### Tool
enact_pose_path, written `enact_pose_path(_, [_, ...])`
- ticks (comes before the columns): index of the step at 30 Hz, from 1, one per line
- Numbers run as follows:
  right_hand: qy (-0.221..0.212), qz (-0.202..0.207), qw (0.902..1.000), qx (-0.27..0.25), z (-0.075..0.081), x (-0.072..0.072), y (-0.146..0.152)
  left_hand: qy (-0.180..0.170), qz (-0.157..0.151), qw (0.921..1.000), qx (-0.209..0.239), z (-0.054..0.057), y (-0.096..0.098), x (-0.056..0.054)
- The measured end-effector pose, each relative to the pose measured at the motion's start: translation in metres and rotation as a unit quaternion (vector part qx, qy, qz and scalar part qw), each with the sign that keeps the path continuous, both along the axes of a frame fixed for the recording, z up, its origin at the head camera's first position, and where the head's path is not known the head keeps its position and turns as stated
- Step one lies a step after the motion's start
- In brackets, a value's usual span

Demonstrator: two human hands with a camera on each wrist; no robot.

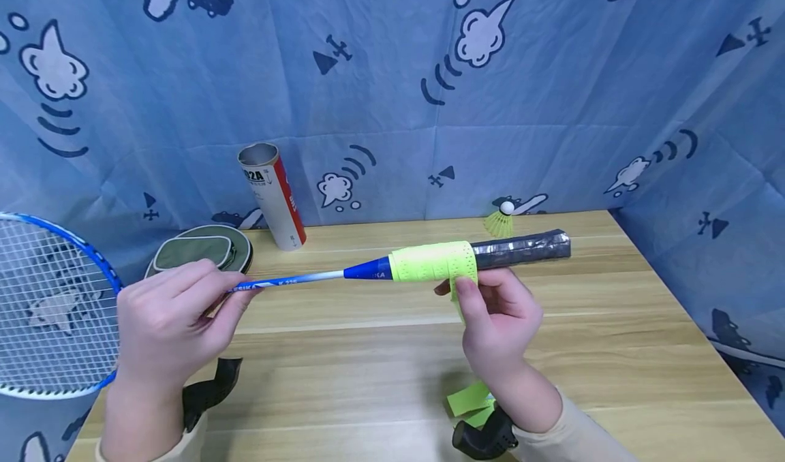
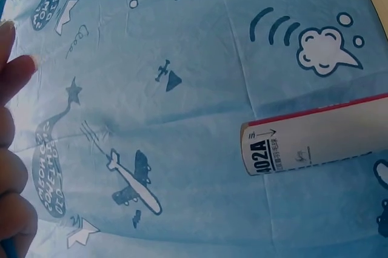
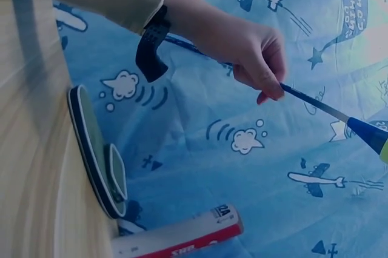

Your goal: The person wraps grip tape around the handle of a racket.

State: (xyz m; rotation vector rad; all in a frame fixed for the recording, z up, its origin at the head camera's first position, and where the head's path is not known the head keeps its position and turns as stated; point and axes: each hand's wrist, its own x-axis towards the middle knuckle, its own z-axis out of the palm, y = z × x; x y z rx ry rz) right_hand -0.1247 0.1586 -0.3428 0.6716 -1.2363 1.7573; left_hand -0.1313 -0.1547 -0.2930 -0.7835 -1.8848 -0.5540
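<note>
Across the frame's middle, the left hand [image 1: 172,309] is pinching the badminton racket [image 1: 368,269] by its shaft [image 1: 313,277], apparently for steadiness, while the right hand [image 1: 501,322] is pinching yellow-green overgrip tape [image 1: 429,262], probably keeping it taut.

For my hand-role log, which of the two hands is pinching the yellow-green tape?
The right hand, just below the black handle, pinches the yellow-green tape. The left hand instead pinches the thin racket shaft.
</note>
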Motion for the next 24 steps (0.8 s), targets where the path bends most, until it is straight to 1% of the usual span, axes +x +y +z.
enact_pose_path(2, [0.004,-0.006,1.0,0.0,0.0002,-0.0005,-0.0009,0.002,0.007,1.0,-0.001,-0.0005,-0.0006,-0.0004])
enact_pose_path(5, [-0.001,-0.011,0.9999,0.005,0.0004,-0.0002,-0.0012,0.006,0.01,0.9999,0.0,-0.0014,-0.001,-0.0012])
enact_pose_path(9, [-0.014,0.003,0.9999,0.007,0.0002,0.0017,-0.0003,0.005,0.011,0.9999,0.0,-0.002,-0.0016,-0.0014])
enact_pose_path(12, [-0.02,0.012,0.9997,0.005,0.0003,0.0026,0.0013,-0.007,-0.001,1.0,0.002,-0.0017,-0.0023,-0.0006])
enact_pose_path(16, [-0.038,0.031,0.9987,-0.009,0.0017,0.0028,0.0036,-0.022,-0.046,0.9985,0.017,0.0,-0.0015,0.0006])
enact_pose_path(19, [-0.055,0.047,0.9968,-0.035,0.003,0.0023,0.0051,-0.015,-0.077,0.9965,0.03,0.0011,0.0018,0.0006])
enact_pose_path(21, [-0.059,0.048,0.9959,-0.049,0.0038,0.0016,0.0057,-0.005,-0.081,0.996,0.036,0.0017,0.0042,0.0007])
enact_pose_path(24, [-0.059,0.036,0.9959,-0.06,0.0041,0.0006,0.0058,0.015,-0.073,0.996,0.051,0.0021,0.0075,0.0009])
